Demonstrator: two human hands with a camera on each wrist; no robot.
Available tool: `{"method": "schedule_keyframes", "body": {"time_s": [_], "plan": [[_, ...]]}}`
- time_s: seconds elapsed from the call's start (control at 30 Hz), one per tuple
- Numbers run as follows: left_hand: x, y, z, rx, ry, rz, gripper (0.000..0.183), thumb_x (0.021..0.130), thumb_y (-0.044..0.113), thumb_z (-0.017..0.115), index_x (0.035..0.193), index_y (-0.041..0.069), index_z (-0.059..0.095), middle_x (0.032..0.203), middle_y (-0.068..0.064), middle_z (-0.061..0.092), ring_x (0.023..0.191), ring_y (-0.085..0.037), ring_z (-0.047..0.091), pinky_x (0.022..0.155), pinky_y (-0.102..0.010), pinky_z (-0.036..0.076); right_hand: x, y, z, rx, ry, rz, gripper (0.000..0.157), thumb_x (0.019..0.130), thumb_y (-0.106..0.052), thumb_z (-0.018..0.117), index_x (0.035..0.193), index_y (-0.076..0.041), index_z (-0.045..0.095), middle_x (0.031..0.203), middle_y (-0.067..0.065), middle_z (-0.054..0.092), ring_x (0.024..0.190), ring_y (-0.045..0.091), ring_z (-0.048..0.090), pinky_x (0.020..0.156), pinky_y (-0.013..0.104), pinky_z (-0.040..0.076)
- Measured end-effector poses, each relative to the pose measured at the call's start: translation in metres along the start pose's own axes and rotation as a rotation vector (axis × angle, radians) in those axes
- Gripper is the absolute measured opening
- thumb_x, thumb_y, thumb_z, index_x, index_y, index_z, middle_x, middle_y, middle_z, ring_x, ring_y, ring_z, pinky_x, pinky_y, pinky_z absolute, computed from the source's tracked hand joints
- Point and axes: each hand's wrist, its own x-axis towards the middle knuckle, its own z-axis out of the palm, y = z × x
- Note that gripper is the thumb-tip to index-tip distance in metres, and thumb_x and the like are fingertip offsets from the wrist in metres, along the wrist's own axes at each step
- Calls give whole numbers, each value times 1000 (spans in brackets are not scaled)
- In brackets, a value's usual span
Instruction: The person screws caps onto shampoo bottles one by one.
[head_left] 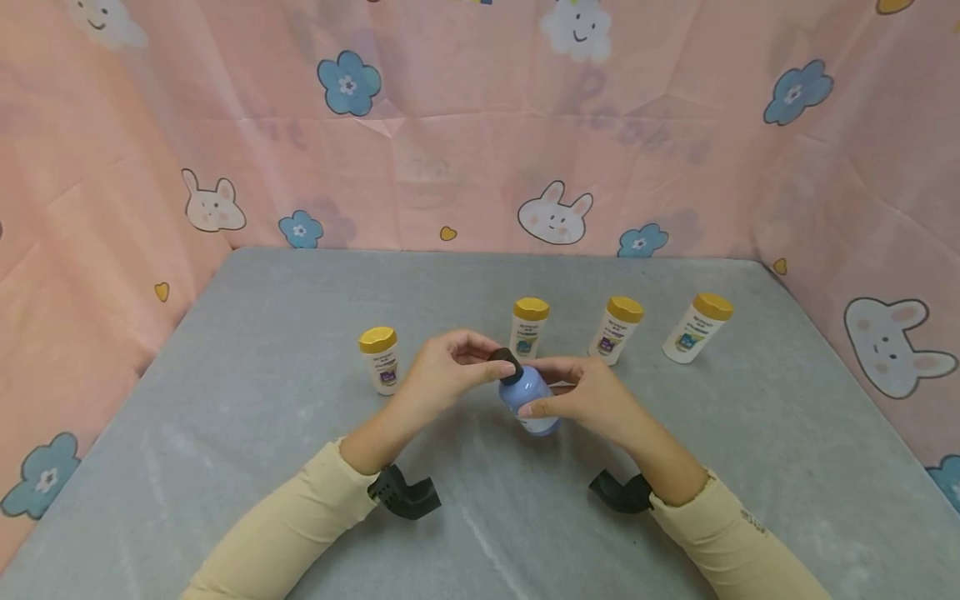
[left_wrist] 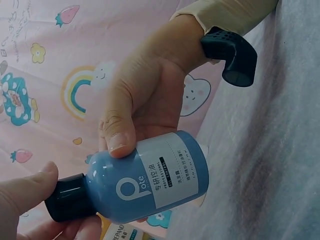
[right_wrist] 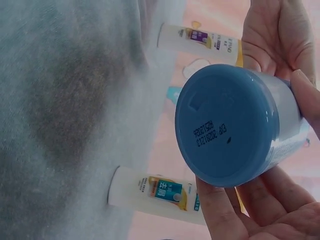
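Observation:
A small blue bottle [head_left: 526,388] with a black cap [left_wrist: 70,197] is held tilted over the table between both hands. My left hand [head_left: 459,367] pinches the black cap between thumb and fingers. Around the bottle's body my right hand [head_left: 581,393] curls, its thumb lying beside the white label [left_wrist: 174,170]. In the right wrist view the bottle's round base [right_wrist: 225,125] faces the camera, printed with a date. Just behind the hands stands a white bottle with a yellow cap [head_left: 530,321], its lower part hidden.
Another yellow-capped white bottle [head_left: 380,362] stands left of the hands. Two more, a nearer bottle [head_left: 617,331] and a farther bottle [head_left: 697,328], stand to the right on the grey table [head_left: 247,375]. A pink patterned curtain [head_left: 450,150] encloses the back and sides.

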Motion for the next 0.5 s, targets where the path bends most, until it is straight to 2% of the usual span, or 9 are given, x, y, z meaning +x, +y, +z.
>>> {"method": "schedule_keyframes", "body": {"time_s": [0.23, 0.5], "plan": [[-1, 0, 1, -17, 10, 18, 28, 84, 27, 81, 106, 13, 74, 106, -2, 75, 96, -11, 69, 87, -32, 56, 1, 2, 1, -14, 27, -5, 56, 79, -23, 85, 128, -4, 66, 122, 14, 71, 112, 25, 65, 95, 43, 57], [-1, -2, 1, -14, -3, 64, 28, 86, 25, 79, 112, 14, 75, 111, -3, 75, 99, -11, 70, 87, -31, 57, 1, 1, 1, -18, 50, 17, 54, 78, -24, 86, 125, -5, 68, 117, 12, 73, 107, 22, 66, 91, 38, 58]]}}
